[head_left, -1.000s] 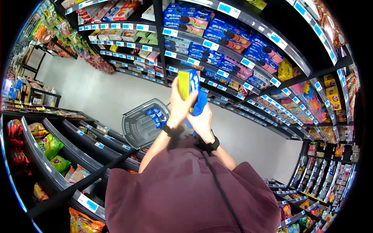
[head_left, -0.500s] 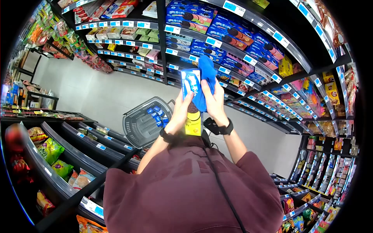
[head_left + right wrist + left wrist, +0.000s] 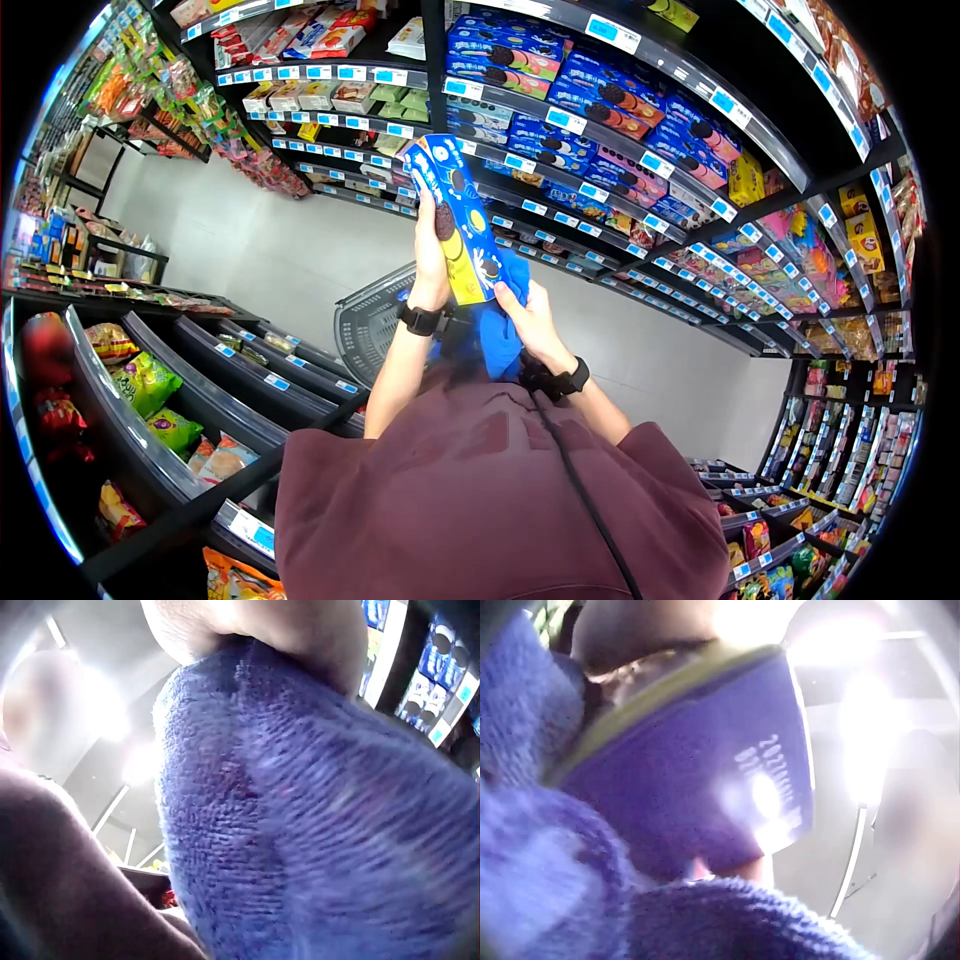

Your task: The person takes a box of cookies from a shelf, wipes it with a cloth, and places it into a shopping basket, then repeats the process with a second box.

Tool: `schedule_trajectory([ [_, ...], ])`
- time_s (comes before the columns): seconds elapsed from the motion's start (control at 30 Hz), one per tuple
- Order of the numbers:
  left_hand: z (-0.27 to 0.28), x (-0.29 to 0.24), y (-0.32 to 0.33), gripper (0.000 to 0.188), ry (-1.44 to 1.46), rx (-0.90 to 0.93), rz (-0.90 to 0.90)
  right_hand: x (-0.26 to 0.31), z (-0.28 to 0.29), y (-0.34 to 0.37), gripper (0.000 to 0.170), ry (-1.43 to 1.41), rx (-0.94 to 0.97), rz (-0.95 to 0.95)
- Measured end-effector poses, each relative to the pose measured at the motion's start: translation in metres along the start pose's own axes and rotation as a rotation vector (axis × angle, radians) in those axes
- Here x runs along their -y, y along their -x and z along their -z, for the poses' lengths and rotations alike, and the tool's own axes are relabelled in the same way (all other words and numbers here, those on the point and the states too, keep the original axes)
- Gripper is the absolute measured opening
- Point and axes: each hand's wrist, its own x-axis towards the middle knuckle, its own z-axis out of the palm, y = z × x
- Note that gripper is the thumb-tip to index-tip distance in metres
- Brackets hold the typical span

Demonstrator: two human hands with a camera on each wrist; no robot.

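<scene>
In the head view a blue and yellow cookie box (image 3: 455,220) is held lengthwise before the chest, its printed biscuit face turned up. My left hand (image 3: 430,262) grips it along its left edge. My right hand (image 3: 536,322) grips a bunched blue cloth (image 3: 500,340) at the box's lower end, its thumb over the box corner. The left wrist view shows the box's end panel (image 3: 682,765) with a stamped date, folds of cloth around it. Ribbed towelling cloth (image 3: 300,787) fills the right wrist view below my fingers (image 3: 300,630).
A grey shopping basket (image 3: 365,335) stands on the floor beyond my left forearm. Ahead, a shelf carries stacked blue cookie boxes (image 3: 510,55) behind price tags. Snack bags (image 3: 150,385) lie on the left shelves, and candy packs (image 3: 240,145) hang at the far left.
The box has been turned from standing on end to lying lengthwise, biscuit face up. The cloth has moved from the box's right side down to its lower end. The basket is now partly covered by my arm.
</scene>
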Motion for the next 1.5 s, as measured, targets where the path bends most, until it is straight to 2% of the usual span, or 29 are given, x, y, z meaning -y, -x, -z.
schedule_trajectory([
  [0.1,0.008,0.017,-0.008,0.044,-0.243,0.037,-0.164,0.016,-0.010,0.006,0.027,0.045,-0.091,0.086],
  [0.17,0.006,0.024,-0.006,0.048,-0.355,0.032,-0.278,0.019,-0.015,0.009,0.030,0.111,-0.126,0.156],
  [0.2,0.007,0.025,-0.005,0.055,-0.360,0.073,-0.239,0.023,-0.017,0.010,0.029,0.210,-0.154,0.229],
  [0.27,0.010,0.027,-0.002,0.054,-0.376,0.072,-0.232,0.030,-0.022,0.013,0.029,0.411,-0.201,0.370],
  [0.33,0.009,0.017,0.010,0.050,-0.109,0.160,-0.048,0.029,-0.015,0.016,0.029,0.632,-0.193,0.480],
  [0.37,0.008,0.018,0.012,0.047,0.038,0.140,-0.019,0.030,-0.014,0.018,0.028,0.684,-0.184,0.536],
  [0.4,0.010,0.018,0.012,0.049,0.159,0.117,0.102,0.034,-0.014,0.019,0.028,0.736,-0.172,0.594],
  [0.47,0.017,0.016,0.020,0.057,0.378,0.316,0.224,0.050,-0.015,0.027,0.022,0.708,-0.231,0.643],
  [0.53,0.013,0.019,0.024,0.059,0.373,0.252,0.229,0.070,-0.011,0.031,0.020,0.682,-0.232,0.731],
  [0.57,0.013,0.022,0.026,0.058,0.381,0.246,0.237,0.077,-0.011,0.036,0.019,0.600,-0.278,0.679],
  [0.63,0.011,0.028,0.024,0.058,0.370,0.282,0.258,0.088,-0.006,0.036,0.022,0.583,-0.217,0.693],
  [0.73,0.004,0.036,0.023,0.059,0.450,0.340,0.361,0.102,-0.007,0.019,0.032,0.915,0.097,0.897],
  [0.77,0.008,0.040,0.025,0.054,0.443,0.446,0.295,0.093,-0.007,0.010,0.037,0.971,0.204,0.905],
  [0.8,0.007,0.043,0.029,0.054,0.244,0.440,0.173,0.089,-0.007,0.003,0.032,1.089,0.275,0.933],
  [0.83,0.006,0.047,0.035,0.054,0.048,0.429,0.046,0.083,0.001,-0.005,0.031,1.082,0.286,0.960],
  [0.87,0.004,0.049,0.038,0.054,-0.105,0.358,0.052,0.076,0.011,-0.014,0.029,1.075,0.300,0.988],
  [0.9,0.001,0.050,0.040,0.055,-0.255,0.290,0.068,0.070,0.022,-0.023,0.029,1.029,0.226,1.001],
  [0.93,-0.004,0.052,0.040,0.054,-0.216,0.228,0.204,0.066,0.032,-0.032,0.030,0.980,0.150,1.009],
  [0.97,-0.009,0.055,0.039,0.053,-0.169,0.156,0.336,0.065,0.040,-0.042,0.031,0.954,0.051,0.977],
  [1.07,-0.029,0.065,0.044,0.057,-0.157,0.276,0.177,0.080,0.051,-0.070,0.025,0.710,-0.226,0.810],
  [1.1,-0.030,0.059,0.046,0.061,-0.164,0.330,0.262,0.096,0.046,-0.074,0.026,0.638,-0.208,0.745],
  [1.13,-0.032,0.059,0.047,0.061,-0.143,0.315,0.255,0.111,0.038,-0.078,0.026,0.565,-0.189,0.684],
  [1.17,-0.034,0.058,0.047,0.061,-0.123,0.299,0.245,0.109,0.033,-0.085,0.027,0.534,-0.207,0.789],
  [1.2,-0.035,0.056,0.045,0.061,-0.104,0.282,0.230,0.098,0.035,-0.085,0.025,0.591,-0.268,0.708],
  [1.3,-0.025,0.063,0.032,0.056,-0.038,0.128,0.099,0.086,0.024,-0.061,0.024,0.582,-0.123,0.441],
  [1.33,-0.020,0.061,0.029,0.054,-0.016,0.068,0.073,0.067,0.019,-0.056,0.023,0.515,-0.117,0.535],
  [1.4,-0.008,0.052,0.020,0.051,-0.013,0.007,0.031,0.039,0.017,-0.035,0.023,0.443,-0.107,0.396],
  [1.47,0.008,0.042,0.011,0.049,-0.052,-0.023,-0.021,-0.001,0.022,-0.022,0.026,0.222,-0.190,0.325],
  [1.5,0.016,0.034,0.011,0.047,-0.031,-0.006,0.011,-0.001,0.017,-0.023,0.032,0.009,-0.215,0.177],
])
